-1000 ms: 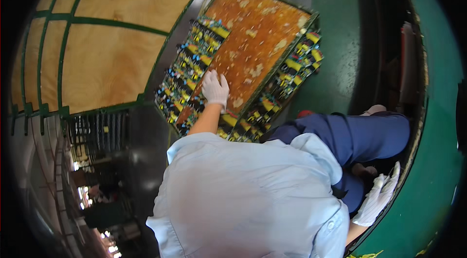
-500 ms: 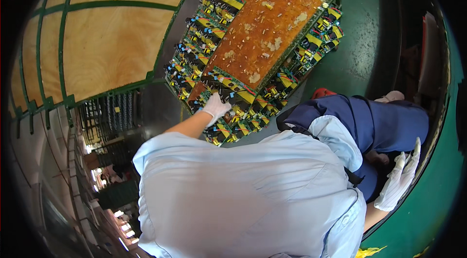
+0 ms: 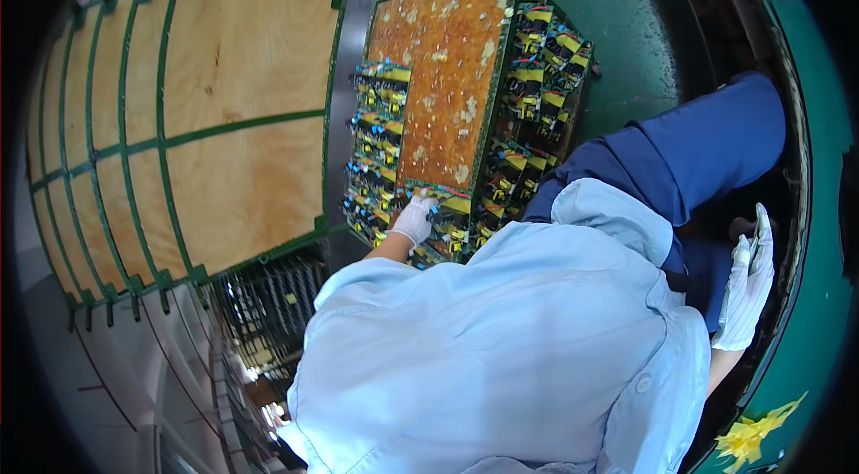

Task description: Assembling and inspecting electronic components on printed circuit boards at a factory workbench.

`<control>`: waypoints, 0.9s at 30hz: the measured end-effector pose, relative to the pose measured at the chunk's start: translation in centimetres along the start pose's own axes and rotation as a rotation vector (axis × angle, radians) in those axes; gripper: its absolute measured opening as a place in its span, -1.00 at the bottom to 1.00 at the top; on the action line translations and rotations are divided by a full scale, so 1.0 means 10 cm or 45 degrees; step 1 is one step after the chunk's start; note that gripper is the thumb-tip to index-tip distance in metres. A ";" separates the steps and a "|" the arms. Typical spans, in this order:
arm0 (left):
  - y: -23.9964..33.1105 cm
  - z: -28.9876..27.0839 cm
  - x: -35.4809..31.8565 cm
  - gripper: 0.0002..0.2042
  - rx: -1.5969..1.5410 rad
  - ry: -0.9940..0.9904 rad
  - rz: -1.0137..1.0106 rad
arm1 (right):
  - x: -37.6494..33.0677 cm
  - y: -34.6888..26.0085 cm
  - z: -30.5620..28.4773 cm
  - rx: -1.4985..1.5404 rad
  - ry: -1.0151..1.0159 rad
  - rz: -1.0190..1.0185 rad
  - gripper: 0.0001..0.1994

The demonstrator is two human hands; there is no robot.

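My left hand (image 3: pixel 414 220), in a white glove, reaches to the near edge of a brown, stained board top (image 3: pixel 447 89) on a green-framed rack. Its fingers close around the edge of a circuit board (image 3: pixel 452 203) with yellow and black parts; the fingertips are partly hidden among the components. Rows of similar circuit boards (image 3: pixel 376 139) stand along the left of the top, and more boards (image 3: pixel 537 85) fill the right side below it. My right hand (image 3: pixel 747 286), also in a striped white glove, is held out at the far right, fingers straight and nothing in them.
Large plywood panels (image 3: pixel 255 54) in green metal frames stand to the left. Below them is a dark slatted rack (image 3: pixel 273 295). At the right runs a green surface (image 3: pixel 819 295) with a dark edge, and yellow strips (image 3: pixel 756 434) lie at lower right.
My view has turned, so the rack looks more upright and the plywood panels show more fully. The left hand stays at the near circuit boards; the right hand remains outstretched, now higher in view.
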State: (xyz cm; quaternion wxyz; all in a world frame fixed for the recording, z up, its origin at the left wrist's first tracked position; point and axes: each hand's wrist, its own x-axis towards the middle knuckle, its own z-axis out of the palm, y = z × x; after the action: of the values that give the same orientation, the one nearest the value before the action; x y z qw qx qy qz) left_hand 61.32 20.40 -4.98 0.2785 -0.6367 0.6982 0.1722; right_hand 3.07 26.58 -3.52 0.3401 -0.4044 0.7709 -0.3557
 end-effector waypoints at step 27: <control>5.57 -2.29 2.26 -0.69 -2.111 -1.645 1.281 | -0.12 -0.07 0.25 0.467 1.300 -0.189 -0.54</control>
State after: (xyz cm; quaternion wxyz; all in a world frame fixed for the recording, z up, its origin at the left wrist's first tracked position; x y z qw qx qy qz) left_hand 1.76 -3.91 -7.05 -0.0190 -0.0684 0.2735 0.9592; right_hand 5.87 26.62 -3.96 -0.0385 -0.1677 0.7326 -0.6586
